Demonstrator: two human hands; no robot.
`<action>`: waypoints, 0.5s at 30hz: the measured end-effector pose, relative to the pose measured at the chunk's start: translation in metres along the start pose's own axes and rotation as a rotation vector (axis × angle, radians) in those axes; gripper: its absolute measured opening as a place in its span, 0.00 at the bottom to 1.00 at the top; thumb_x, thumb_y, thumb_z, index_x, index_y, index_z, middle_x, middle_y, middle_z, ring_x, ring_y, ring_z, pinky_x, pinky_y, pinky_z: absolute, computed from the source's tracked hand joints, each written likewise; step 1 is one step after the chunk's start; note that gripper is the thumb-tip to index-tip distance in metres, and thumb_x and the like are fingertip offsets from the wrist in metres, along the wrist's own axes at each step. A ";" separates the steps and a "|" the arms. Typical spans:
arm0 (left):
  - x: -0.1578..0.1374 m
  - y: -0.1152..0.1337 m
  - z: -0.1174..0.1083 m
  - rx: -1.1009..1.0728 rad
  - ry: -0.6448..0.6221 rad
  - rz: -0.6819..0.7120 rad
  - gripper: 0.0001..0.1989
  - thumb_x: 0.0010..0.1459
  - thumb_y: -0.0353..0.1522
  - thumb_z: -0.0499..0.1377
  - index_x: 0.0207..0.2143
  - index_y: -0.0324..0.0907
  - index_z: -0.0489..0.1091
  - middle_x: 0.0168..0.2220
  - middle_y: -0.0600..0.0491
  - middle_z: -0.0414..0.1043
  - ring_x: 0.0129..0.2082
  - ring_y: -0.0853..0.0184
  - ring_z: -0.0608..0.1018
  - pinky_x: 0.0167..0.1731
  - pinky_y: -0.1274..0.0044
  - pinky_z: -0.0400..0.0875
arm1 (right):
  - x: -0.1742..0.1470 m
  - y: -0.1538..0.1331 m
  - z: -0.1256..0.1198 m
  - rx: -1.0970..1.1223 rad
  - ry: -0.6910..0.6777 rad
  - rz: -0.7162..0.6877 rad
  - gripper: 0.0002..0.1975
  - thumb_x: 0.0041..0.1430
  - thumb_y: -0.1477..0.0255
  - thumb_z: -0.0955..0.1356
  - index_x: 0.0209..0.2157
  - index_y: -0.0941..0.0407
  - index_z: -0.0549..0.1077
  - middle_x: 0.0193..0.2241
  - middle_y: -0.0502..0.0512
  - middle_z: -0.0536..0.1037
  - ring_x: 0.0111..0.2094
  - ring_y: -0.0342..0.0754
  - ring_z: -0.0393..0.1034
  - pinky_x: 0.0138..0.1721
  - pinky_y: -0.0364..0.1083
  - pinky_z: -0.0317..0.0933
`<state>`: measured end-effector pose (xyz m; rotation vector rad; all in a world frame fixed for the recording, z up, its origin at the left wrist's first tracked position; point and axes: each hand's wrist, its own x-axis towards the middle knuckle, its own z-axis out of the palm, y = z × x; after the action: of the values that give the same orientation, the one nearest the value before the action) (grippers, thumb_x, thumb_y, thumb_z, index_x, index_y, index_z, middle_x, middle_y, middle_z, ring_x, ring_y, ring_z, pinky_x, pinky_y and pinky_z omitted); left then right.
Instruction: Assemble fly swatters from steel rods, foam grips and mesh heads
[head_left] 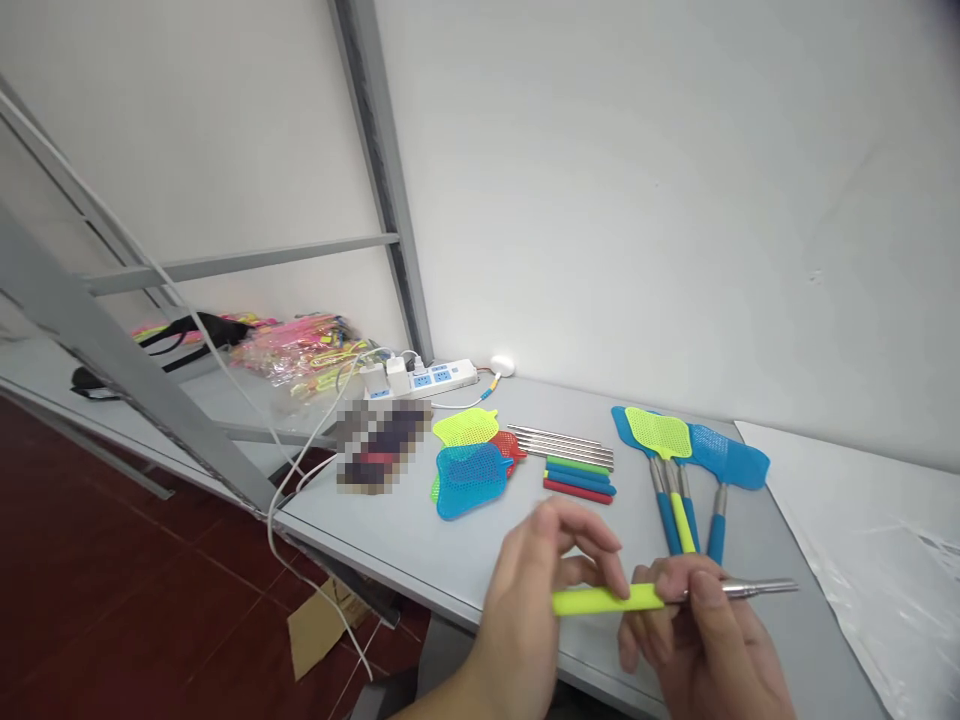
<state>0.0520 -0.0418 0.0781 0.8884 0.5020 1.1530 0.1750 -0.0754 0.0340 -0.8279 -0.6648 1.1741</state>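
Observation:
My left hand [525, 590] is closed around the far end of a yellow-green handle sleeve [600, 600], one fingertip pressing on its side. A silver metal rod [757, 588] sticks out of line with the sleeve to the right, pinched between the thumb and fingers of my right hand [697, 630]. Where sleeve and rod meet is partly hidden by my right fingers. Behind my hands lie fly swatter heads [472, 475] in blue, yellow-green and red, a row of metal rods [562, 445], and coloured handle sleeves [577, 480]. Whole fly swatters [664, 440] are piled at the right.
A white power strip [442, 377] with plugs and cables stands against the wall. Plastic-wrapped colourful items [300, 345] lie beyond the grey metal frame [397, 200] on the left. A white plastic sheet [862, 540] covers the right side, and cardboard [322, 625] lies on the floor.

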 end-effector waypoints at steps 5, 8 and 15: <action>0.002 -0.013 -0.005 0.259 -0.010 0.008 0.14 0.62 0.43 0.55 0.41 0.40 0.67 0.31 0.53 0.66 0.30 0.69 0.71 0.34 0.75 0.65 | 0.020 -0.027 -0.007 -0.147 0.127 -0.018 0.17 0.60 0.56 0.66 0.26 0.53 0.73 0.14 0.47 0.59 0.19 0.45 0.61 0.23 0.46 0.64; 0.001 -0.012 -0.018 0.629 0.012 0.085 0.13 0.64 0.42 0.54 0.39 0.42 0.68 0.29 0.55 0.63 0.30 0.70 0.67 0.32 0.77 0.61 | 0.025 -0.035 -0.008 -0.082 0.188 -0.057 0.16 0.62 0.57 0.65 0.28 0.52 0.73 0.14 0.45 0.56 0.19 0.42 0.55 0.22 0.43 0.62; 0.002 -0.012 -0.042 0.864 -0.081 0.336 0.21 0.67 0.45 0.46 0.25 0.42 0.55 0.23 0.57 0.53 0.25 0.70 0.59 0.28 0.75 0.52 | 0.019 -0.029 -0.048 -0.215 0.208 0.011 0.12 0.52 0.58 0.72 0.30 0.53 0.75 0.15 0.46 0.60 0.19 0.42 0.60 0.20 0.43 0.62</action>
<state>0.0280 -0.0276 0.0438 1.8106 0.8274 1.1941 0.2337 -0.0715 0.0327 -1.1197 -0.6219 1.0203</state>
